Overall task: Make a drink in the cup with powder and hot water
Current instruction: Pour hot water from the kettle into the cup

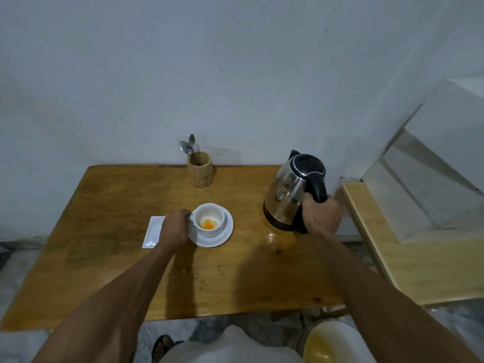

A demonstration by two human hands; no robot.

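Observation:
A white cup (209,218) with orange powder at its bottom stands on a white saucer (222,238) near the middle of the wooden table (117,258). My left hand (174,227) grips the cup's handle from the left. A steel electric kettle (290,195) with a black lid and handle sits tilted to the right of the cup. My right hand (320,214) is closed around the kettle's black handle. A white empty sachet (153,231) lies flat just left of my left hand.
A bamboo holder (200,169) with spoons (188,148) stands at the table's back edge by the wall. A light wooden ledge (392,244) and steps lie to the right. A yellowish bowl (332,344) sits below the table's front right corner.

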